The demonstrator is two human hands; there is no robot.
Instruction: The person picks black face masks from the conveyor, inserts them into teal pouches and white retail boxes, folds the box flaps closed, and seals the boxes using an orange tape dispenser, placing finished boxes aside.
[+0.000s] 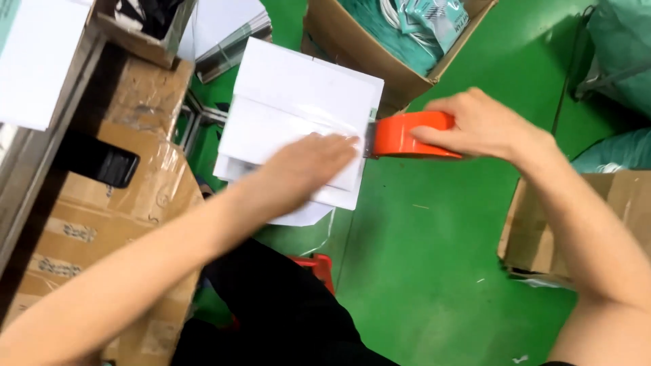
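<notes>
A white cardboard box (298, 88) rests on my lap above the green floor. My left hand (305, 166) lies flat on its top near the right edge, pressing down a strip of clear tape. My right hand (481, 125) grips an orange tape dispenser (407, 135) just off the box's right edge, its metal blade touching the end of the tape. The left hand is blurred.
Taped brown cartons (129, 203) stand at the left with a black object (98, 159) on them. An open carton (380, 54) with teal packets sits at the top. Another brown carton (583, 224) is at the right, green bags (620, 54) behind it.
</notes>
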